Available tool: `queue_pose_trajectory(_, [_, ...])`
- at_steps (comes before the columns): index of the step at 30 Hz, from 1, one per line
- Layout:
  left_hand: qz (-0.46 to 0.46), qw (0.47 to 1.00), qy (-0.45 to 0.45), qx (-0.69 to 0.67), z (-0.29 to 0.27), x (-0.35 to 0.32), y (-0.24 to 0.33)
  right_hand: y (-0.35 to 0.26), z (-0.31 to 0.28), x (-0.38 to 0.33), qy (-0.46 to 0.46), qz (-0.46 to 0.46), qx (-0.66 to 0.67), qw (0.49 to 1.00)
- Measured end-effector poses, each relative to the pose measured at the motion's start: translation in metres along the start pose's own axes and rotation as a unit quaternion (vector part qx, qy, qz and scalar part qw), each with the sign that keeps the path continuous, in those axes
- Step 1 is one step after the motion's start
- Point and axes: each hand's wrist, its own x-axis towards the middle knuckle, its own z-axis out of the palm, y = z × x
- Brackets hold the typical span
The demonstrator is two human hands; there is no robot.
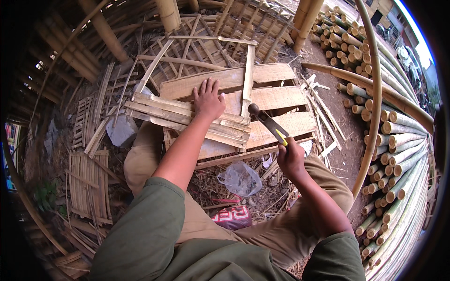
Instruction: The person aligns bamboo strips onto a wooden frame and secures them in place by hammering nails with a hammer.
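Observation:
My left hand lies with fingers spread, palm down, across bamboo slats laid side by side on a low wooden plank bench. In my right hand is the handle of a hammer. The hammer's dark head rests close to the right ends of the slats, by the corner where an upright bamboo strip meets them. That strip belongs to an open frame whose far side is a thin bamboo strip. No nail can be made out.
Stacked bamboo poles fill the right side, behind a curved pole. Split slivers lie right of the bench. Slatted panels stand at the left. A clear plastic bag lies between my legs. Bamboo posts rise beyond the bench.

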Motion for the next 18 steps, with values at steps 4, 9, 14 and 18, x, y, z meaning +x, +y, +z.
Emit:
queue_pose_trajectory(4, [0.009, 1.0, 0.008, -0.003, -0.002, 0.002, 0.007, 0.005, 0.006, 0.004, -0.176, 0.085, -0.15, 0.969])
queue_pose_trajectory(9, [0.001, 1.0, 0.001, 0.0, 0.001, 0.0, 0.001, 0.005, 0.014, 0.005, -0.128, 0.156, -0.067, 0.977])
queue_pose_trajectory(14, [-0.001, 1.0, 0.007, -0.004, 0.001, 0.0, 0.002, -0.003, 0.006, 0.008, -0.136, 0.198, -0.044, 0.97])
queue_pose_trajectory(18, [0.001, 1.0, 0.007, -0.011, 0.0, 0.0, 0.003, -0.007, 0.006, 0.016, -0.142, 0.217, -0.03, 0.965])
